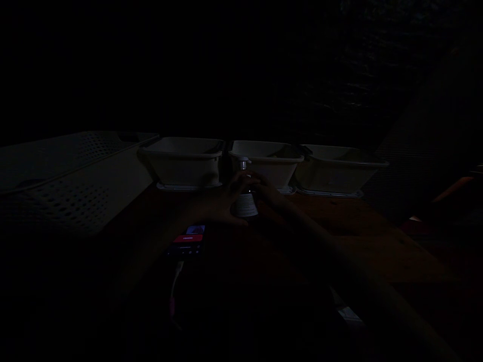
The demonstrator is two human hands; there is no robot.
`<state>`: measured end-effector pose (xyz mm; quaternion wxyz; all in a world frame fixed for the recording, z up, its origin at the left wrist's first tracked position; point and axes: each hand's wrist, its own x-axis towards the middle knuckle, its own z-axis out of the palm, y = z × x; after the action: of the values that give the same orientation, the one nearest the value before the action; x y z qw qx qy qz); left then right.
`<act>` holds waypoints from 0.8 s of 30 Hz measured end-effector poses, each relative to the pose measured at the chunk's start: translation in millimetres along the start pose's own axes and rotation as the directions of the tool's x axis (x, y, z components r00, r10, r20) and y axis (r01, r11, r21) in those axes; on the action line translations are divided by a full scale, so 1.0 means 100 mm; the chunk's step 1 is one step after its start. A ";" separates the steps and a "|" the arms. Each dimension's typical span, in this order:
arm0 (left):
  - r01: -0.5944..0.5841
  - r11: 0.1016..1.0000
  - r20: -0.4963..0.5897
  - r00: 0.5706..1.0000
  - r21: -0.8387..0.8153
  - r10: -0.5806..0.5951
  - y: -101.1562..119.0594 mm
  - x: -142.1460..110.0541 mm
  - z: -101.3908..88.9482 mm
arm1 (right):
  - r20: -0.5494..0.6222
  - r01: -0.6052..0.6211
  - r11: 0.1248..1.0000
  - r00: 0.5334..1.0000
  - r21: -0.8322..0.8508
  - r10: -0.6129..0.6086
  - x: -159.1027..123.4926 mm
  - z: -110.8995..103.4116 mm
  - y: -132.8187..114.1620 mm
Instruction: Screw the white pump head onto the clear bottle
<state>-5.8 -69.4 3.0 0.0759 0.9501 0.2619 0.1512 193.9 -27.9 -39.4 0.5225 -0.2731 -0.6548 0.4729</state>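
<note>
The view is very dark. A pump bottle with a pale label and a light pump head stands upright on the wooden table, near its middle. My left hand is curled round the bottle's left side, with the thumb low near its base. From the right, my right hand reaches to the bottle's neck, its fingers bent over and meeting those of my left hand. The dark hides the exact finger contact.
Behind the bottle stand a left tub, a middle tub and a right tub. A large perforated basket is at left. A lit phone with a cable lies nearby. At right, another person's arm shows dimly.
</note>
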 end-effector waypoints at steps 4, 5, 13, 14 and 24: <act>0.003 1.000 -0.012 1.000 0.001 -0.003 -0.01 0.00 0.01 | 0.017 0.009 1.000 1.000 -0.013 -0.009 0.00 0.00 0.00; 0.002 1.000 -0.013 1.000 0.000 -0.002 -0.01 0.00 0.01 | 0.014 0.011 1.000 1.000 -0.020 -0.011 0.00 -0.01 0.00; -0.006 1.000 -0.015 1.000 -0.011 0.006 -0.07 0.00 0.05 | 0.033 0.010 0.999 0.999 -0.049 -0.009 -0.01 -0.02 -0.01; -0.004 1.000 -0.013 1.000 -0.013 0.004 -0.07 0.00 0.05 | 0.033 0.016 0.999 0.999 -0.052 -0.015 -0.01 -0.02 -0.01; -0.004 1.000 -0.009 1.000 -0.002 0.004 -0.01 0.00 0.00 | -0.002 -0.023 0.999 1.000 -0.032 0.023 -0.02 0.00 -0.03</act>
<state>-6.1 -68.7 2.6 0.0751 0.9499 0.2602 0.1561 194.5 -30.7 -37.5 0.5130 -0.2892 -0.6587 0.4682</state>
